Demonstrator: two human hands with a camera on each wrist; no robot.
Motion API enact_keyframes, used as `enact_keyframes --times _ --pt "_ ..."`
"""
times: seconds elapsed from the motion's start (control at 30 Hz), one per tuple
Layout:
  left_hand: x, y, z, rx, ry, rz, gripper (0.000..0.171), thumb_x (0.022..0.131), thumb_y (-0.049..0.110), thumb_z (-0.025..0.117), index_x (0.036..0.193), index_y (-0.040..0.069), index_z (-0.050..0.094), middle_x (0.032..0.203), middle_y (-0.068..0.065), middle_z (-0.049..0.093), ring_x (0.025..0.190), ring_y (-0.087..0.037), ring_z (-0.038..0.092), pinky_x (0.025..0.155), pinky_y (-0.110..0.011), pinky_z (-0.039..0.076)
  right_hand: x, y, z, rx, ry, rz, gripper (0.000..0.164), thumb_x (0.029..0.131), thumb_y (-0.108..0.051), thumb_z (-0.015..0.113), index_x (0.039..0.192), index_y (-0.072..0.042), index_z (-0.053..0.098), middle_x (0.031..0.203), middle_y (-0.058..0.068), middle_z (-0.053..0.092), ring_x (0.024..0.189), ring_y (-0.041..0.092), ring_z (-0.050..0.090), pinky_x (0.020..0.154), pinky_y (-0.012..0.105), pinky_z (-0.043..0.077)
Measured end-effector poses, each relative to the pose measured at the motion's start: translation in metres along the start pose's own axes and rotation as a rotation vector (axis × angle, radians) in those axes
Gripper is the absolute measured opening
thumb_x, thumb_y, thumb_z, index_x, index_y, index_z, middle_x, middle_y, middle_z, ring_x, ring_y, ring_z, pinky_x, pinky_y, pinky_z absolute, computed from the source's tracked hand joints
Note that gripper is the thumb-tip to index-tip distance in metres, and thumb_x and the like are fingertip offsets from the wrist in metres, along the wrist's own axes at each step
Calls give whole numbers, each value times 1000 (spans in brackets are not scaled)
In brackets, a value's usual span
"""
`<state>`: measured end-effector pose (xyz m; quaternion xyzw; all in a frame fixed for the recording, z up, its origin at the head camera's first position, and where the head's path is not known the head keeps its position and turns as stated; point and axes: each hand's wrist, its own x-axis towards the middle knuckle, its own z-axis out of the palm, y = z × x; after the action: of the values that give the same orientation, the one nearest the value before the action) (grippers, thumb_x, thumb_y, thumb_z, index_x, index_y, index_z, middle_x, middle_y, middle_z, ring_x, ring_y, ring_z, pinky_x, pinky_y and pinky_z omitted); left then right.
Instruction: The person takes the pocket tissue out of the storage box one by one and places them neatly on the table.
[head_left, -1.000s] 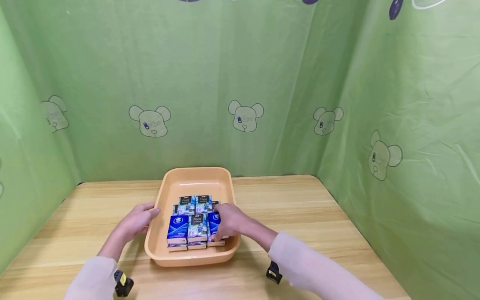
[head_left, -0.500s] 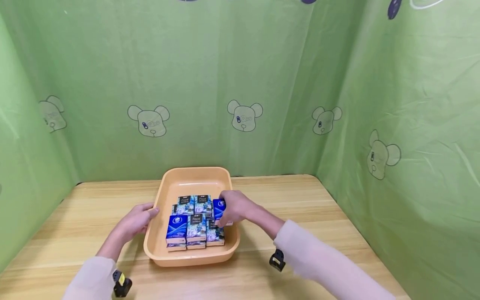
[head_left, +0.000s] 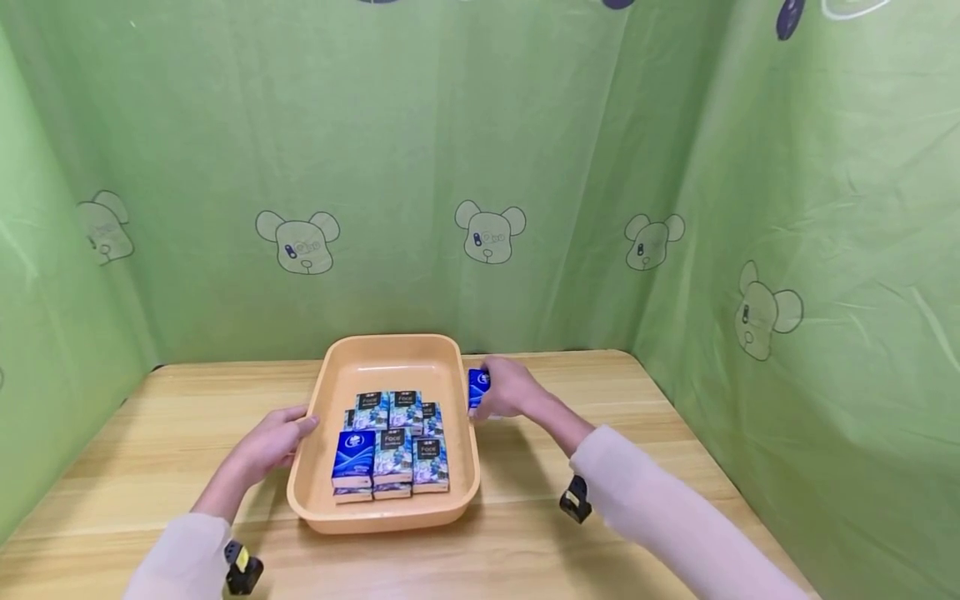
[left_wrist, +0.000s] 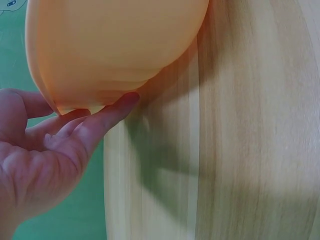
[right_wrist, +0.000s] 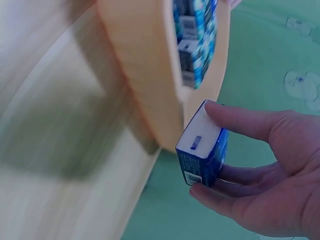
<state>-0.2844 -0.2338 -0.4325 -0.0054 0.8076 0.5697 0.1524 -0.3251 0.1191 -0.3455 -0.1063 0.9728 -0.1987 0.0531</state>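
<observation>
My right hand (head_left: 512,388) holds a blue tissue pack (head_left: 478,389) between thumb and fingers, just outside the tray's far right side. The right wrist view shows the pack's white end (right_wrist: 200,131) toward the camera, with the thumb on one edge and the fingers at the opposite side. On the left, my left hand (head_left: 273,437) grips the rim of the peach plastic tray (head_left: 384,523), thumb over the edge and fingers against the outer wall. Inside the tray lie several flower-print tissue packs (head_left: 393,455), stacked in layers, plus one blue tissue pack (head_left: 353,458) on top at front left.
The tray stands on a light wood table (head_left: 585,467). Green curtains (head_left: 390,167) with bear prints hang behind the table and along both sides. A black wrist strap (head_left: 575,500) shows by the right sleeve.
The right hand has lifted the blue tissue pack from the front right of the stack and carried it over the tray's right rim, uncovering flower-print packs. The left hand has stayed put.
</observation>
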Motion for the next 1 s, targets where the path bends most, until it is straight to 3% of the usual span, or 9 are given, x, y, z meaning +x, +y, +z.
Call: enact_keyframes --times 0.4,0.67,1.0 --pt "-1 1 0 9 -4 -10 61 110 22 37 157 -10 15 146 -39 44 124 -45 60 92 -46 61 16 42 20 -4 -15 153 82 65 -5 92 136 3 54 117 20 64 102 31 62 93 42 60" --pt "-2 3 0 6 0 -12 61 110 22 38 157 -10 16 146 -39 45 124 -45 60 92 -45 61 20 59 44 -22 -30 163 85 63 -3 92 139 3 54 122 24 59 106 33 60 95 45 58" --pt "-2 2 0 -14 3 0 60 110 20 39 156 -12 17 141 -39 49 118 -43 65 89 -47 62 24 57 55 -36 -44 152 89 58 1 92 139 -1 55 123 23 62 112 35 59 99 46 57"
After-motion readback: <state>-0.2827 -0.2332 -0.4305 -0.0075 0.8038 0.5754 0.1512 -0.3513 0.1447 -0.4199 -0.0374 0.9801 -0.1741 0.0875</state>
